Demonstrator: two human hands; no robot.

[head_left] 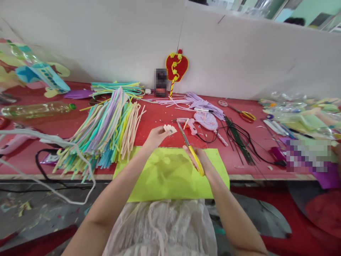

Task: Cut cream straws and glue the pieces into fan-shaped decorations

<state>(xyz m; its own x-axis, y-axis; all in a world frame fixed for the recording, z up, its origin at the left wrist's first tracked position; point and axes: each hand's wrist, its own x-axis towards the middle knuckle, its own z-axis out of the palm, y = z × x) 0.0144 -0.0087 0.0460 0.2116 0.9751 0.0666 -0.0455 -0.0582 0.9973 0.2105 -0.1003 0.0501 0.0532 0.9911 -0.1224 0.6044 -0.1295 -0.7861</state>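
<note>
My left hand (156,138) is closed, pinching a small cream fringed piece (170,130) between thumb and fingers; its material is too small to tell. My right hand (205,161) grips the yellow handles of a pair of scissors (194,155). The scissors' blades point up and away, to the right of the cream piece and apart from it. Under both forearms a yellow-green sheet (170,177) hangs over the front edge of the table. Just beyond the scissors lies a pink glue gun (191,126).
Bundles of pastel pipe cleaners (98,128) lie at left, lilac ones (197,101) at the back. A plastic bottle (37,110) rests far left. Another pair of scissors (247,116) and a black cable (247,140) are at right. A red heart-shaped ornament (177,67) stands against the wall.
</note>
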